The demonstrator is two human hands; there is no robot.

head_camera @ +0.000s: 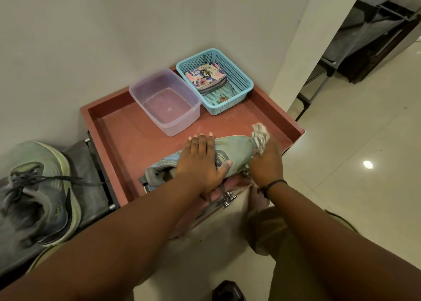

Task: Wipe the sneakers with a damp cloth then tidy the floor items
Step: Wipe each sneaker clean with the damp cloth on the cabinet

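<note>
A: What sits around the work spot?

B: A red tray-like tabletop (109, 127) in the corner of two pale walls. At its back stand a clear plastic tub (165, 101) and, just to the right and touching it, a blue mesh basket (241, 79) with a floral pouch (206, 76) inside. Left of the tabletop, on a dark lower shelf (91, 177), lies a second sneaker (38, 191) with loose black laces. A dark rack (364, 40) stands well apart at upper right.

A: And the sneaker being cleaned?

B: The pale green sneaker (237, 150) lies on its side near the tabletop's front edge, toe to the right.

A: How are the hands placed?

B: The left hand (200, 161) lies flat over the sneaker's middle, fingers straight and together, thumb curled along the near side, pressing it down. The right hand (266, 161) is closed around a striped cloth (259, 136), bunched against the toe. A black band (273, 184) circles that wrist.
</note>
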